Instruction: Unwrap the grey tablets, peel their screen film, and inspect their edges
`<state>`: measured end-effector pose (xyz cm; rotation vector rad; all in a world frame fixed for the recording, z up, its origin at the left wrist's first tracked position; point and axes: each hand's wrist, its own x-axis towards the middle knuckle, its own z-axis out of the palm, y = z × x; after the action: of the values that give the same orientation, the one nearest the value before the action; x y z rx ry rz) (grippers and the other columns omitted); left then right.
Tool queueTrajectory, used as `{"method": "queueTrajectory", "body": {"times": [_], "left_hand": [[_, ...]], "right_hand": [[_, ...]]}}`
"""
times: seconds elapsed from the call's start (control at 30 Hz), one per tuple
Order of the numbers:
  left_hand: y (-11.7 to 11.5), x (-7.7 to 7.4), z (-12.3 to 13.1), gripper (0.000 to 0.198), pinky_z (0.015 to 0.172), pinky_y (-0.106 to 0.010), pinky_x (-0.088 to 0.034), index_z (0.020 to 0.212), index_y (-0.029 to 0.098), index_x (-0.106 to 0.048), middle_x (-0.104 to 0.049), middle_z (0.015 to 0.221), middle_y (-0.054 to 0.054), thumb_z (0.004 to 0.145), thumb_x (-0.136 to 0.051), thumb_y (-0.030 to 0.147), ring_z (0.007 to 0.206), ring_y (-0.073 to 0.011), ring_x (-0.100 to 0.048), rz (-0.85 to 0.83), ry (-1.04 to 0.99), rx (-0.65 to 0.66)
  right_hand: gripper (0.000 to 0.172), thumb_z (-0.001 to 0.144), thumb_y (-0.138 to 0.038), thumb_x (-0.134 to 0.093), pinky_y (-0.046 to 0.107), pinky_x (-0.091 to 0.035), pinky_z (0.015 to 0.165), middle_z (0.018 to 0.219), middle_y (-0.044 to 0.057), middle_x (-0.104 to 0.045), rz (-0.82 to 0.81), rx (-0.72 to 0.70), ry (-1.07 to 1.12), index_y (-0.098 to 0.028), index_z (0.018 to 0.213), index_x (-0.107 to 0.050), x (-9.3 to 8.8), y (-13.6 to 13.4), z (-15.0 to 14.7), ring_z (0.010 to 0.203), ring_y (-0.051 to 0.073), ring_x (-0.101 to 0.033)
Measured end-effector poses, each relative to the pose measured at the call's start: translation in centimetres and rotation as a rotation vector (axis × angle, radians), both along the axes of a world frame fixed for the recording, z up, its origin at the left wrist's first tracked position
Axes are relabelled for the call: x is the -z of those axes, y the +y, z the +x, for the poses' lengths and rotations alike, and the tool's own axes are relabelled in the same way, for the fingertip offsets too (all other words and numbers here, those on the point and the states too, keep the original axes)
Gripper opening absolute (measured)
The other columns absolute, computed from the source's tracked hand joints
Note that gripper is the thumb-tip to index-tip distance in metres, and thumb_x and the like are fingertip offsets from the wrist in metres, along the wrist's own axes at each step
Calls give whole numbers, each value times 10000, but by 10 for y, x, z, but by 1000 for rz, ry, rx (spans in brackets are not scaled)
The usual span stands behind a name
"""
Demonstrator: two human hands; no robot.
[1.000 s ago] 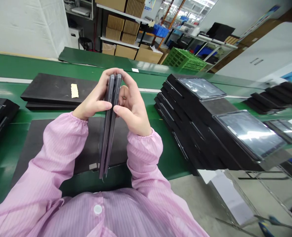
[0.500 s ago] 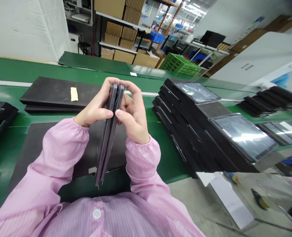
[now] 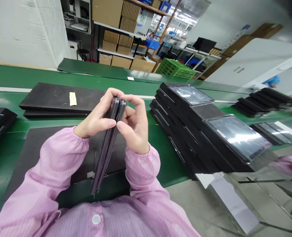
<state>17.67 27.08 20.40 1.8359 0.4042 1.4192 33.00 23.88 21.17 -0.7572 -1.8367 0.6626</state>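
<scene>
Two thin dark tablets [image 3: 105, 151] stand on edge face to face between my hands, above the green work surface. My left hand [image 3: 100, 115] wraps the left tablet, its thumb along the near edge. On the other side my right hand [image 3: 134, 123] grips the right tablet, fingers curled over the top corner and thumb meeting the left thumb. The tablets' broad faces are mostly hidden from me. Beneath them lies a black foam mat [image 3: 49, 148]. Farther back, a black foam slab [image 3: 49, 98] carries a yellow paper note [image 3: 73, 98].
At right rises a tall stack of black foam trays [image 3: 180, 128] with film-covered tablets [image 3: 237, 135] on top. Another black tray [image 3: 2, 121] sits at the left edge. Beyond the green bench [image 3: 91, 73] are shelves of cartons and a green crate [image 3: 174, 68]. A person's pink sleeve [image 3: 290, 166] shows far right.
The whole view has shifted, so my hands and the tablets appear slightly lower. My grip on both tablets looks the same. The pink sleeve at far right shows more.
</scene>
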Motion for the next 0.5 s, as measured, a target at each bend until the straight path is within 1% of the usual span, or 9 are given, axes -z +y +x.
{"method": "queueTrajectory", "body": {"times": [0.1, 0.2, 0.3, 0.4, 0.5], "left_hand": [[3, 0, 3, 488, 673, -357, -468, 1109, 298, -537, -537, 971, -34, 747, -659, 602, 782, -214, -538, 22, -24, -25], [4, -1, 6, 447, 656, -350, -464, 1078, 289, -521, -548, 892, -18, 758, -643, 576, 740, -207, -547, 50, -40, -5], [4, -2, 6, 431, 607, -329, -447, 1065, 290, -499, -540, 837, 0, 758, -640, 558, 679, -192, -555, 30, -60, 22], [4, -2, 7, 417, 565, -306, -425, 1071, 295, -479, -524, 826, 12, 771, -633, 541, 627, -172, -548, -18, -76, 64], [5, 0, 8, 409, 569, -303, -430, 1079, 296, -469, -524, 853, 12, 780, -620, 531, 625, -166, -543, -28, -77, 70]], "right_hand": [[432, 937, -577, -481, 343, -545, 519, 635, -47, -447, -8, 14, 35, -297, 1265, -451, -3, 0, -2, 488, 161, -501], [428, 934, -608, -452, 318, -507, 491, 628, -51, -420, -15, 7, 68, -297, 1229, -449, -4, -1, -5, 469, 151, -463], [445, 928, -629, -435, 317, -493, 496, 628, -52, -393, -30, 21, 51, -297, 1224, -446, -4, 0, -8, 469, 152, -442], [432, 934, -603, -438, 332, -509, 526, 642, -46, -396, -45, 43, 38, -301, 1242, -443, -5, 1, -11, 484, 157, -446], [399, 938, -551, -469, 341, -526, 542, 650, -41, -418, -67, 47, 63, -302, 1251, -465, -6, 1, -11, 501, 163, -470]]}}
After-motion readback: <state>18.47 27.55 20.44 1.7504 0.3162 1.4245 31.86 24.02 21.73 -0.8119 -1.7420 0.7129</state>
